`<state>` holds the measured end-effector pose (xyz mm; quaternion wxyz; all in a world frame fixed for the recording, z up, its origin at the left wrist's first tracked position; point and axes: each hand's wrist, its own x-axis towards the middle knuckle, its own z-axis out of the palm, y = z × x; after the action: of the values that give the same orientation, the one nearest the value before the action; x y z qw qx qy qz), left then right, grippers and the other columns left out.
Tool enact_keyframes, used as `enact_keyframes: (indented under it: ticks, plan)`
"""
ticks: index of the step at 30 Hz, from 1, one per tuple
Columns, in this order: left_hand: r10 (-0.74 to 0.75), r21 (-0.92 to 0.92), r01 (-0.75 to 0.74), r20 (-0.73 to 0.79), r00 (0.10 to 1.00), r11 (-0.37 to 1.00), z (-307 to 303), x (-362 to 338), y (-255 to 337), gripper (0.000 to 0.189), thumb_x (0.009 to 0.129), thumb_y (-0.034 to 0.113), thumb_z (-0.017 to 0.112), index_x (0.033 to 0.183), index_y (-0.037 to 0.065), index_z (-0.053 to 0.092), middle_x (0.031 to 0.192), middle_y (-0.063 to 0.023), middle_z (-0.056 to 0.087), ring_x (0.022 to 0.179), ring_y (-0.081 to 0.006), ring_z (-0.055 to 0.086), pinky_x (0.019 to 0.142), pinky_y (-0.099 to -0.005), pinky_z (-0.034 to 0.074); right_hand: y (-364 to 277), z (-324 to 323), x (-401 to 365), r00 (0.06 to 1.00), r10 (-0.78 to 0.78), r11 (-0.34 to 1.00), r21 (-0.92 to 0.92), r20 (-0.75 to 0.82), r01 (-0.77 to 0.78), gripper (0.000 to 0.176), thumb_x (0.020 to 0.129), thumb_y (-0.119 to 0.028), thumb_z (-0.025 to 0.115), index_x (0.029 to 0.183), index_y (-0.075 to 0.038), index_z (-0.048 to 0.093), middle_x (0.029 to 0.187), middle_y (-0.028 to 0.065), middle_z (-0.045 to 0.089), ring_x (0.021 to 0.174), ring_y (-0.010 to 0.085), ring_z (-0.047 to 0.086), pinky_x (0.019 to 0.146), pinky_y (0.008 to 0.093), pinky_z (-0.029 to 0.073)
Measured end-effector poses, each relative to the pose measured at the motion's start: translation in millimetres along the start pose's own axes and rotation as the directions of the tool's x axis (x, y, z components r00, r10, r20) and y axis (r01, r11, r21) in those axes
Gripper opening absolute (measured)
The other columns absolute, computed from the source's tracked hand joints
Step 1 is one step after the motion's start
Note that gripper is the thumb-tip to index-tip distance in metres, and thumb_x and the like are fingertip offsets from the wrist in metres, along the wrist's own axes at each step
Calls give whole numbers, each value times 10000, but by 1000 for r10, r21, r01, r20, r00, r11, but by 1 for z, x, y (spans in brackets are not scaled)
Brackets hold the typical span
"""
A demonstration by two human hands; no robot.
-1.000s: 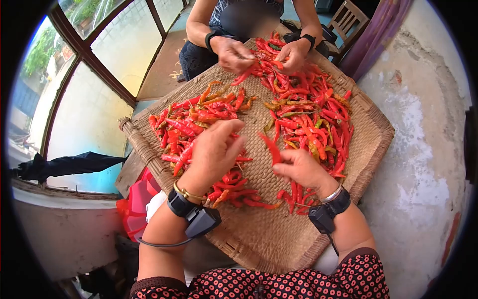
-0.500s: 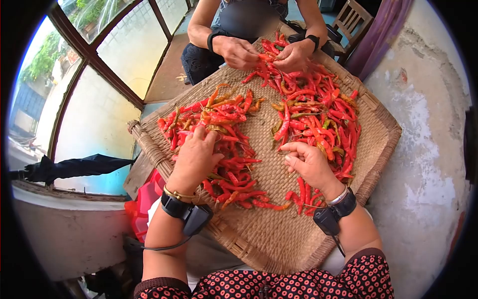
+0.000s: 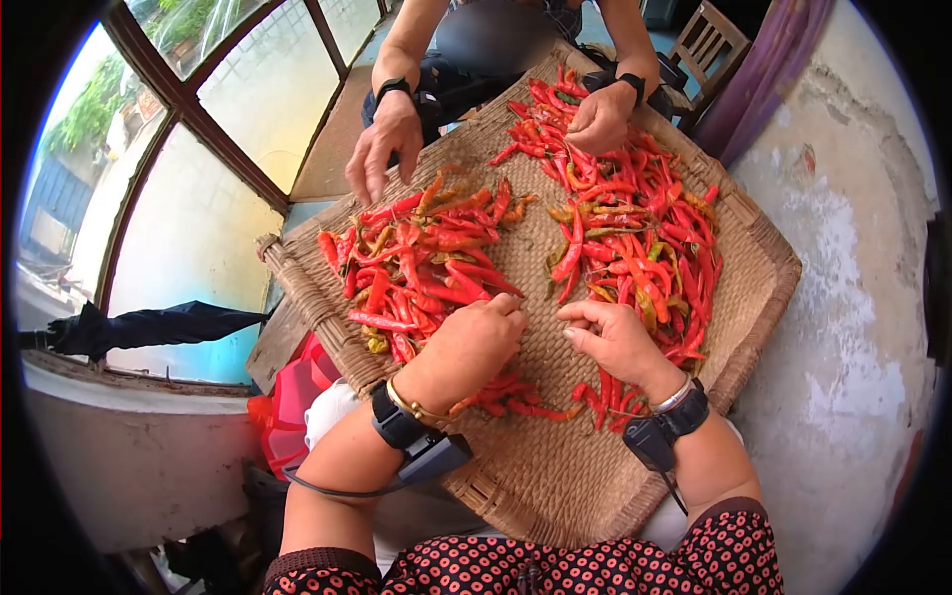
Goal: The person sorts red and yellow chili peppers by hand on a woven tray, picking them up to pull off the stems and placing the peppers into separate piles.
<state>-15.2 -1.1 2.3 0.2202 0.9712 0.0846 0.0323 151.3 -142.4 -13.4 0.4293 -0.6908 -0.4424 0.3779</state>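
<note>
My left hand [image 3: 474, 345] curled over red chillies [image 3: 426, 260], grip hidden. Chillies long, glossy, wrinkly, few greenish. Right hand [image 3: 617, 342] loosely bent, holding nothing.

Bright, soft daylight comes in through the window [image 3: 188, 228] left of the woven tray [image 3: 555, 476], washing the panes pale (almost glare). Shadows on the tray are faint. Fisheye bending and black vignette surround the tray; its centre is sharp.

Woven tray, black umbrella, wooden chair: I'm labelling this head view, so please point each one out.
Woven tray [image 3: 555, 476]: head view, bare weave near its closest edge.
Black umbrella [image 3: 149, 327]: head view, middle of the folded canopy.
Wooden chair [image 3: 709, 40]: head view, backrest slats.
</note>
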Motion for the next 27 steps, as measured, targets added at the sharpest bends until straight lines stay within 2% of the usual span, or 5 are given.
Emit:
enact_keyframes:
  ticks: [4,10,15,21,27]
  plan:
    - [-64,-5,64,65,996,998,2,1,10,292,735,140,632,996,21,576,974,-126,543,836,-296,586,732,-368,494,-2,2,0,997,-58,995,-78,57,63,241,805,-94,620,1024,5,609,773,70,632,677,107,593,624,257,484]
    - [103,144,-79,-164,981,986,6,3,12,276,769,125,612,1018,17,563,1002,-126,565,819,-289,603,712,-355,510,-6,1,-1,995,-91,992,-87,44,95,266,789,-65,617,1046,2,598,848,78,626,718,109,592,653,253,485]
    - [116,-324,-244,-367,923,914,5,7,39,348,781,21,548,1127,5,514,1014,-170,578,803,-324,622,667,-361,531,-13,3,-2,985,-145,988,69,95,139,345,785,-26,604,1126,0,554,894,53,616,777,82,576,704,245,482]
    - [68,-304,-145,-250,966,942,11,9,43,414,783,52,565,1186,40,474,1035,-169,569,769,-343,623,615,-385,529,-1,5,0,974,-219,967,147,64,208,342,813,-26,580,1152,-4,541,916,51,623,829,84,581,738,236,478]
    - [-64,-233,-29,-380,923,972,-2,12,40,468,731,157,697,1145,61,501,1059,-150,565,796,-330,620,614,-386,527,-7,-4,-1,998,-9,986,165,69,-3,327,828,-8,533,1154,16,526,914,49,628,780,83,595,710,243,493]
